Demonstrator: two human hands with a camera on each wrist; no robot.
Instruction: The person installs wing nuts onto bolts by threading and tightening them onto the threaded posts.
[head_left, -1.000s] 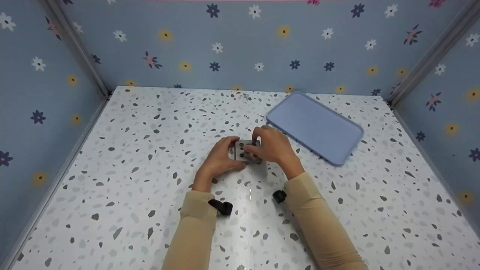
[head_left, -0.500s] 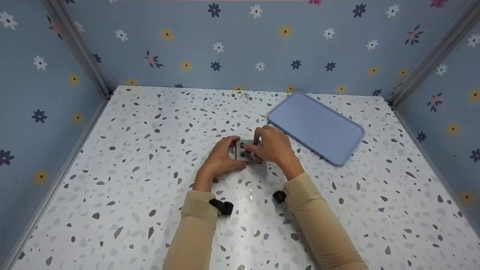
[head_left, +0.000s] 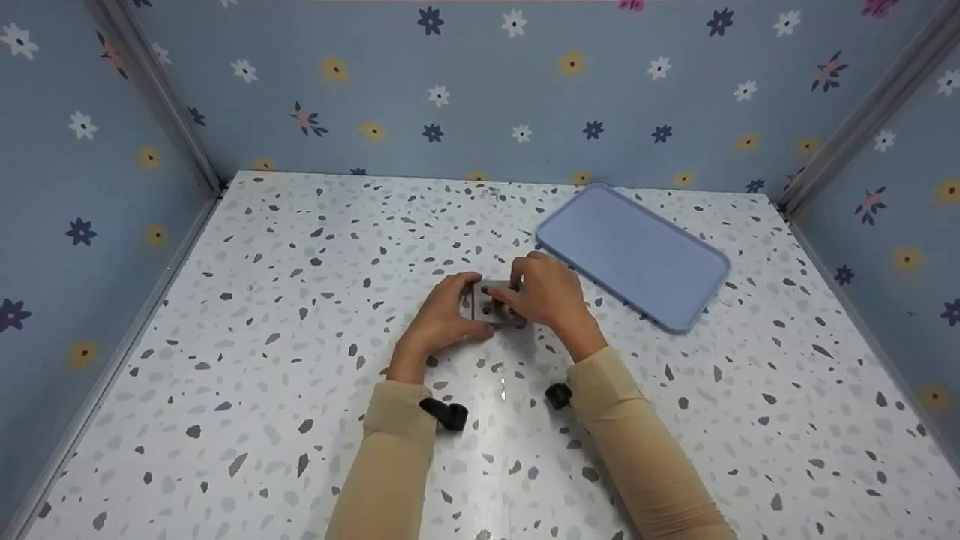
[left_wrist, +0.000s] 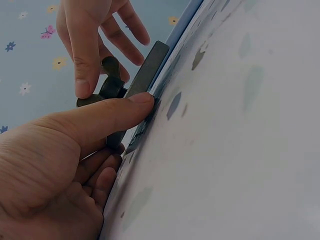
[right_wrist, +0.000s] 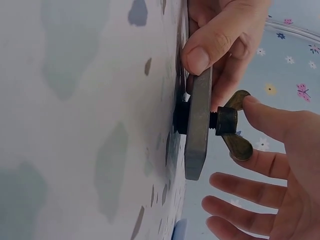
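Observation:
A thick grey metal plate (right_wrist: pixel 199 125) with holes through it is held on edge to the wrist cameras, close above the tabletop. A dark bolt (right_wrist: pixel 182 118) passes through it, and a brass-coloured wing nut (right_wrist: pixel 227 121) sits on the thread, a short length of which shows between nut and plate. My left hand (head_left: pixel 441 319) grips the plate by its edges, thumb on the near side. With thumb and index finger my right hand (head_left: pixel 553 294) pinches the nut's two wings; its other fingers are loosely bent. From the head view, the right hand hides the nut.
A shallow blue-grey tray (head_left: pixel 634 255) lies at an angle behind and to the right of my hands. The speckled white tabletop (head_left: pixel 315 360) is bounded by flowered panels (head_left: pixel 480 90) at the back and sides. Black wrist mounts (head_left: pixel 446 414) stick out from the sleeves.
My right thumb has shifted slightly across the plate, away from me and to the left. The left hand keeps its grip, and the plate stays in place.

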